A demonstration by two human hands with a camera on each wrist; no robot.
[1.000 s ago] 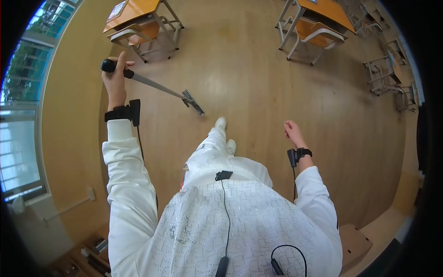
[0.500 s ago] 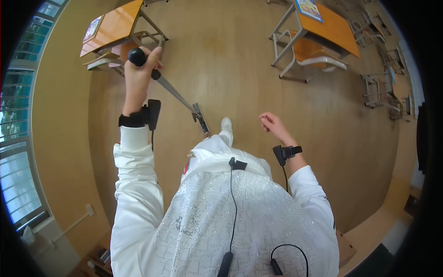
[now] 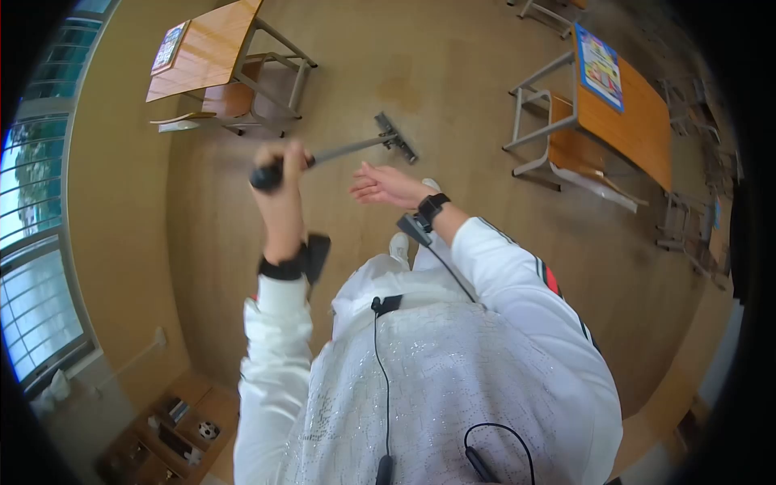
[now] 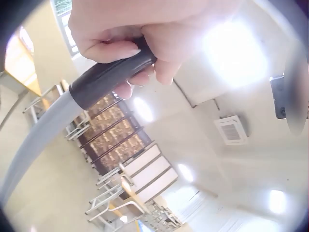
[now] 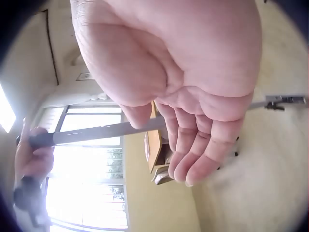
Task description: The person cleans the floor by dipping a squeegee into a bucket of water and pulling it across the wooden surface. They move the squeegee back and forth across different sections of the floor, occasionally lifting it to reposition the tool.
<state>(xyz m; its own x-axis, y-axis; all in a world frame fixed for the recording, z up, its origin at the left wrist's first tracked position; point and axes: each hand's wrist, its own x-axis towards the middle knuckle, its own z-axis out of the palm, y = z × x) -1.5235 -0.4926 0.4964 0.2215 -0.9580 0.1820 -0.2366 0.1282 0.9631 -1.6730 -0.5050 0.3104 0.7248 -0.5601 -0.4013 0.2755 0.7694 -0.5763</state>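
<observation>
My left hand [image 3: 281, 202] grips the black handle end of a flat mop [image 3: 352, 149]. In the left wrist view, fingers and thumb curl round the black grip [image 4: 111, 77], from which the grey pole runs down to the left. The narrow mop head [image 3: 395, 137] lies at the floor ahead, at the pole's far end. My right hand [image 3: 392, 187] is held out just on the near side of the pole, palm showing and fingers loosely extended. From the right wrist, the pole passes behind that empty right hand [image 5: 169, 87].
A desk [image 3: 212, 52] with a chair stands ahead on the left, near the windowed wall. Another desk [image 3: 638, 121], with a colourful booklet [image 3: 600, 66] on it and a chair, is on the right. Low wooden shelves [image 3: 162, 436] sit at the lower left.
My left hand has come right and closer to my body, while the mop head has swung away and to the right. My right hand has reached left toward the pole, its fingers straightening.
</observation>
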